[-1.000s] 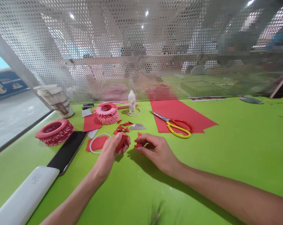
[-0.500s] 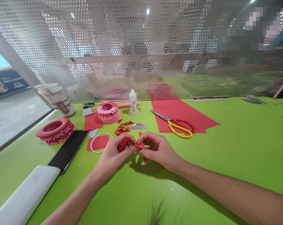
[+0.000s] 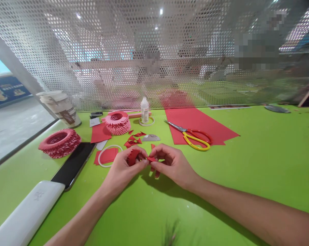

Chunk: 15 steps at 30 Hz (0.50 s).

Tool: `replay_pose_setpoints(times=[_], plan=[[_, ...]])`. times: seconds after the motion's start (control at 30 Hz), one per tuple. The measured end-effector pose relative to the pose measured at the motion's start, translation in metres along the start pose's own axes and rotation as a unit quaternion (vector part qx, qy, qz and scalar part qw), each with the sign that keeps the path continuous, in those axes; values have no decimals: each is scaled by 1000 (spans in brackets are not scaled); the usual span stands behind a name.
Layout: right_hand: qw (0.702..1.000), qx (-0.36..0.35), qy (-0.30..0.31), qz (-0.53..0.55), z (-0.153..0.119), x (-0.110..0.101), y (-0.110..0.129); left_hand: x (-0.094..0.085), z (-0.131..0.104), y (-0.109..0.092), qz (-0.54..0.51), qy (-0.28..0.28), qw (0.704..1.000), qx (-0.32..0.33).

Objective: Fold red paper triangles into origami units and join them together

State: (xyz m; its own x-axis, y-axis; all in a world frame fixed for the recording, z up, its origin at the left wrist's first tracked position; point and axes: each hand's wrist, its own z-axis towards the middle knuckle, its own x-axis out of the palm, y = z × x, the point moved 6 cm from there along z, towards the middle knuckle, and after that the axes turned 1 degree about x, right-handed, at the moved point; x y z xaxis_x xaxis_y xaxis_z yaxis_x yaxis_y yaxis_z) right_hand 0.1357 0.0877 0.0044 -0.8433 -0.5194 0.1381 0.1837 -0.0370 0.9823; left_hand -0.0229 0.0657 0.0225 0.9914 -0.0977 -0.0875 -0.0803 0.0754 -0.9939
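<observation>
My left hand is closed around a strip of joined red folded paper pieces, which curves inside the palm. Its thumb and forefinger meet a small red folded paper piece. On the other side, my right hand pinches that same small piece. Below the right fingers, red paper bits show against the green table. Loose red folded triangles lie just beyond the left hand. Beside it a white ring rests on red paper squares.
Scissors lie on a red sheet. A white bottle stands in a ring. At the left are two paper rings, a phone, a white device and a cup. A perforated screen rises behind.
The small red piece between my fingertips has turned slightly and sits a little further left. Both hands keep nearly the same place.
</observation>
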Motion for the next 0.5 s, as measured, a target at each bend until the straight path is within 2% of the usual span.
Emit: replay_pose_setpoints(times=[0.5], plan=[[999, -24, 8, -23, -4, 2, 3, 1, -1, 2, 0, 4, 1000, -3]])
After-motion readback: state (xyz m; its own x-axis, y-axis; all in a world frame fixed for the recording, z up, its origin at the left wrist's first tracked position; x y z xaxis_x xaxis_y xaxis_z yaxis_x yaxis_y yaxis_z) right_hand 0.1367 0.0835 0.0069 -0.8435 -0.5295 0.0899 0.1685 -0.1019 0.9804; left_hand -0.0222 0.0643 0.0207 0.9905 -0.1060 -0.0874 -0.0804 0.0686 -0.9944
